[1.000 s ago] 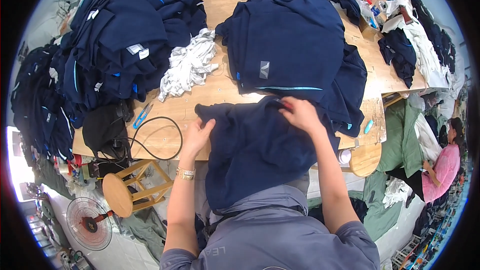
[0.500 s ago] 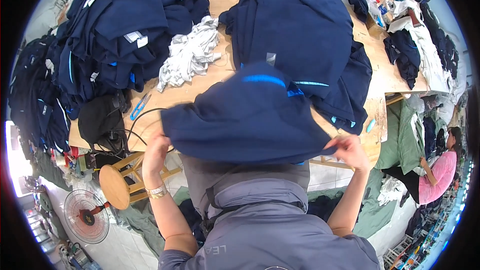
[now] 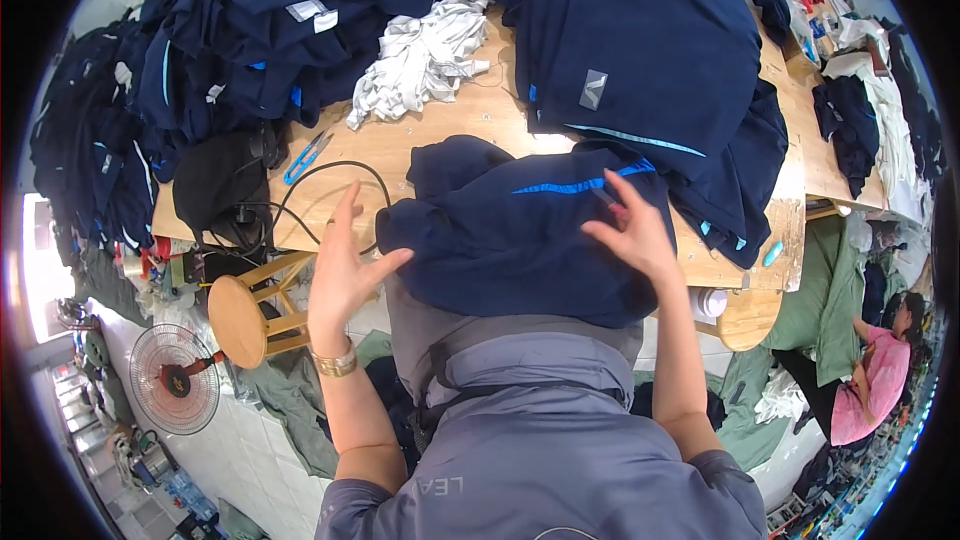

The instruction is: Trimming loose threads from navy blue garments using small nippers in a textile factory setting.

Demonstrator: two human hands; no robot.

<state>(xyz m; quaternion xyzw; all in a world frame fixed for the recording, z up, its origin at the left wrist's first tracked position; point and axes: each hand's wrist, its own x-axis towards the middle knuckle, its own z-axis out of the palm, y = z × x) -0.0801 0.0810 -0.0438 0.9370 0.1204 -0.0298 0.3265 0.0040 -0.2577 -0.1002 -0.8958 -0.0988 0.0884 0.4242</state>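
A navy garment [image 3: 520, 250] with a bright blue strip lies bunched at the table's near edge, partly over my lap. My left hand [image 3: 345, 265] is at its left side, fingers apart and thumb pointing toward the cloth. Over the garment's right part is my right hand [image 3: 640, 235], its fingers spread and holding nothing; whether it touches the cloth I cannot tell. Just beyond rests a stack of navy garments [image 3: 640, 60] with a light blue edge and a small grey patch.
Blue thread snips [image 3: 305, 158] lie left of the garment, near a black bag [image 3: 220, 190] and a cable. White fabric strips [image 3: 425, 55] sit beside a large navy pile [image 3: 270, 0]. A wooden stool [image 3: 240, 320] and a fan [image 3: 175, 380] stand left; a person in pink [image 3: 870, 385] is at right.
Both hands have let go of the garment, which was stretched between them and has come down onto the table edge. The view has shifted slightly.
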